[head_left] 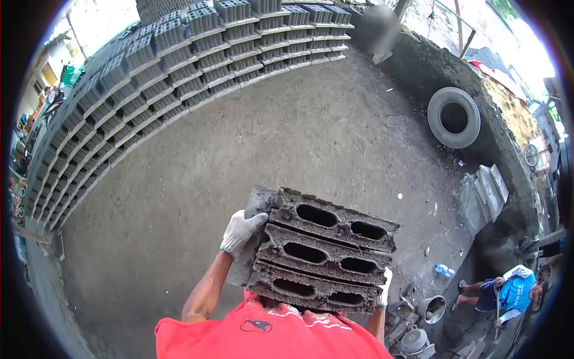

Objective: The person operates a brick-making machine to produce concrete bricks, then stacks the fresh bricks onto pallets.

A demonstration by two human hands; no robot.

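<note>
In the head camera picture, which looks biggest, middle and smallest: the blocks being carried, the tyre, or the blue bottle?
1. Blocks, though they sit closest to the camera, which inflates them.
2. Tyre.
3. Bottle, tiny on the ground.

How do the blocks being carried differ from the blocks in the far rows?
The carried blocks are three, side by side on a board, held at both ends by the left hand and right hand; the stacked rows hold many blocks on tiered boards standing on the ground. The carried blocks look darker than the stacked rows. Both are grey hollow blocks.
</note>
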